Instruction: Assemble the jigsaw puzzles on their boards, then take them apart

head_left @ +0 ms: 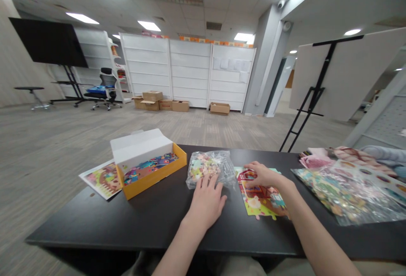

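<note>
Puzzle pieces in a clear plastic bag [206, 162] lie at the middle of the black table. My left hand [207, 198] rests with spread fingers at the near edge of this bag, fingertips on it. To the right, joined puzzle pieces [261, 204] form a colourful farm picture with a red barn. Over the upper part of that picture is my right hand [263, 174], fingers apart and curved; its palm side is hidden. A yellow box [155, 181] with a raised white lid holds more puzzle pieces, left of the bag.
A printed picture sheet [103, 178] lies partly under the yellow box. On the right of the black table [127, 225] are a large plastic bag of pieces [345, 191] and yarn skeins [361, 157]. Beyond stand a black easel frame [309, 98], cardboard boxes [152, 102] and an office chair [106, 88].
</note>
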Available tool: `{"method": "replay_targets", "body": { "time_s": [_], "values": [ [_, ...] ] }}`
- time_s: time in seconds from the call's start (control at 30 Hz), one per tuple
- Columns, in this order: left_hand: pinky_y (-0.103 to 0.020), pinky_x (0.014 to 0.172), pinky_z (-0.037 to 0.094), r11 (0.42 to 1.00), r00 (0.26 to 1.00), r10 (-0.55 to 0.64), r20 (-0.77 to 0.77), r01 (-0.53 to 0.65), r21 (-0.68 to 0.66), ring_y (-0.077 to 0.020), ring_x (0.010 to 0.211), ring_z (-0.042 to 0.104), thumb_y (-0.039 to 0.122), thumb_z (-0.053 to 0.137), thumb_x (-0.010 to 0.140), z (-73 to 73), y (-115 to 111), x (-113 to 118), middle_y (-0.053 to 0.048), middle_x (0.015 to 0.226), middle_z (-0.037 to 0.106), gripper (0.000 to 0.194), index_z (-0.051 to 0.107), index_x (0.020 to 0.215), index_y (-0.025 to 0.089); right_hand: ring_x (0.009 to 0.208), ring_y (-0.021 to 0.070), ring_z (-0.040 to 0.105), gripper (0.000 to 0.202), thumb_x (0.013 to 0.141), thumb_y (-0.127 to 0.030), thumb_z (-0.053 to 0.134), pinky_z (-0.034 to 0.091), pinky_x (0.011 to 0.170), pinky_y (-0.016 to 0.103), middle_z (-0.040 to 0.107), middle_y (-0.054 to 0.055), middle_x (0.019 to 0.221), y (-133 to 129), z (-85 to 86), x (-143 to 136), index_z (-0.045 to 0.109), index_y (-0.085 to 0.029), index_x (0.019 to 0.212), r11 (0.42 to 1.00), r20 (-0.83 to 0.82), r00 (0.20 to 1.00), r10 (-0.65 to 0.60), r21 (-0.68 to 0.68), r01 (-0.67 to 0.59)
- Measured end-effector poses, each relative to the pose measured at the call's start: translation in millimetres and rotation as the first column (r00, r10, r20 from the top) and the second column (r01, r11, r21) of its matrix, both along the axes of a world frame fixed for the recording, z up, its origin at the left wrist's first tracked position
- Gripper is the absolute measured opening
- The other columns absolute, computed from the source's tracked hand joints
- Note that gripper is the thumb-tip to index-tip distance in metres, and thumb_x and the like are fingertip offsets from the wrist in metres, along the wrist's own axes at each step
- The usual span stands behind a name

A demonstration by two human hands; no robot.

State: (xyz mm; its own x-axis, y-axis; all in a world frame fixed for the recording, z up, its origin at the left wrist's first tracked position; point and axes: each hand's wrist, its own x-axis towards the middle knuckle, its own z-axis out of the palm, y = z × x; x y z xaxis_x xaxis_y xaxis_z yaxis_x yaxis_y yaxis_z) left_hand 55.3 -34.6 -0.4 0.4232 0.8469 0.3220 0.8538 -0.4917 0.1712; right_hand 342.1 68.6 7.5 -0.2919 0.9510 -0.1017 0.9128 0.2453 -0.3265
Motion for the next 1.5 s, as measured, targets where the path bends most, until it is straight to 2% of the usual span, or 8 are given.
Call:
{"method": "replay_targets", "body": {
  "time_s": [0.17, 0.27, 0.4, 0.67, 0.87, 0.97, 1.03, 1.5],
  "values": [
    [-0.052, 0.115, 0.032, 0.998, 0.999, 0.032, -0.017, -0.032, -0.057, -0.0341, 0.140, 0.041, 0.040, 0.048, 0.097, -4.5, 10, 5, -0.014, 0.145, 0.055, 0.041, 0.061, 0.128, 0.016, 0.127, 0.0362, 0.051, 0.069, 0.075, -0.062, 0.072, 0.039, 0.109, 0.046, 0.056, 0.016, 0.137, 0, -0.9, -9, 0.066, -0.021, 0.130, 0.990, -0.014, 0.997, 0.075, 0.122, -0.072],
    [-0.053, 0.116, 0.029, 0.997, 0.999, 0.051, -0.014, -0.052, -0.065, -0.0357, 0.143, 0.037, 0.045, 0.048, 0.097, -8.3, 20, 8, -0.016, 0.149, 0.052, 0.048, 0.059, 0.132, 0.014, 0.123, 0.0355, 0.052, 0.060, 0.083, -0.057, 0.067, 0.038, 0.108, 0.046, 0.059, 0.018, 0.131, 1, -3.7, -18, 0.066, -0.017, 0.128, 0.982, 0.026, 0.999, 0.038, 0.183, -0.042],
    [-0.055, 0.117, 0.027, 0.995, 0.997, 0.073, -0.010, -0.074, -0.061, -0.0378, 0.144, 0.035, 0.047, 0.049, 0.096, -12.2, 27, 9, -0.018, 0.151, 0.048, 0.051, 0.059, 0.133, 0.013, 0.114, 0.0320, 0.056, 0.052, 0.080, -0.050, 0.073, 0.042, 0.102, 0.041, 0.061, 0.016, 0.120, 4, -5.9, -20, 0.067, -0.016, 0.120, 0.985, 0.013, 1.000, 0.006, 0.171, -0.008],
    [-0.059, 0.118, 0.023, 0.997, 0.998, 0.002, 0.056, -0.006, 0.071, -0.0381, 0.147, 0.029, 0.030, 0.058, 0.092, -6.5, 11, 13, -0.016, 0.152, 0.045, 0.026, 0.066, 0.114, 0.018, 0.093, 0.0243, 0.059, 0.044, 0.068, -0.042, 0.081, 0.046, 0.082, 0.035, 0.062, 0.007, 0.100, 7, -6.6, -17, 0.058, -0.019, 0.099, 0.991, -0.201, 0.979, 0.033, 0.131, -0.006],
    [-0.053, 0.117, 0.028, 0.976, 0.968, -0.216, 0.126, 0.209, 0.068, -0.0318, 0.141, 0.038, 0.030, 0.053, 0.097, 3.9, -11, 29, -0.011, 0.144, 0.053, 0.029, 0.060, 0.123, 0.020, 0.072, 0.0170, 0.058, 0.038, 0.072, -0.046, 0.074, 0.046, 0.069, 0.031, 0.059, -0.002, 0.076, 14, -13.6, -19, 0.049, -0.022, 0.087, 0.998, -0.525, 0.848, 0.070, 0.035, -0.061],
    [-0.045, 0.110, 0.039, 0.912, 0.902, -0.403, 0.156, 0.411, -0.016, -0.0266, 0.129, 0.050, 0.043, 0.051, 0.099, 4.7, -21, 38, -0.007, 0.136, 0.060, 0.036, 0.057, 0.129, 0.023, 0.069, 0.0167, 0.059, 0.039, 0.072, -0.048, 0.074, 0.047, 0.068, 0.031, 0.061, -0.002, 0.074, 14, -13.5, -19, 0.054, -0.020, 0.092, 0.998, -0.567, 0.822, 0.052, -0.004, -0.066],
    [-0.045, 0.108, 0.040, 0.883, 0.875, -0.454, 0.169, 0.467, -0.050, -0.0269, 0.128, 0.050, 0.051, 0.049, 0.099, 2.9, -24, 42, -0.006, 0.139, 0.059, 0.042, 0.056, 0.131, 0.025, 0.070, 0.0170, 0.059, 0.038, 0.075, -0.050, 0.071, 0.047, 0.069, 0.032, 0.063, 0.000, 0.075, 14, -12.3, -20, 0.058, -0.019, 0.092, 0.997, -0.552, 0.832, 0.048, -0.021, -0.072],
    [-0.047, 0.106, 0.041, 0.931, 0.930, -0.343, 0.134, 0.355, -0.084, -0.0270, 0.125, 0.052, 0.047, 0.048, 0.100, 2.2, -21, 37, -0.005, 0.133, 0.063, 0.031, 0.064, 0.112, 0.023, 0.062, 0.0137, 0.046, 0.041, 0.080, -0.061, 0.060, 0.037, 0.060, 0.028, 0.055, -0.002, 0.068, 14, -10.9, -24, 0.055, -0.020, 0.083, 1.000, -0.548, 0.836, 0.008, -0.020, -0.023]
  ]
}}
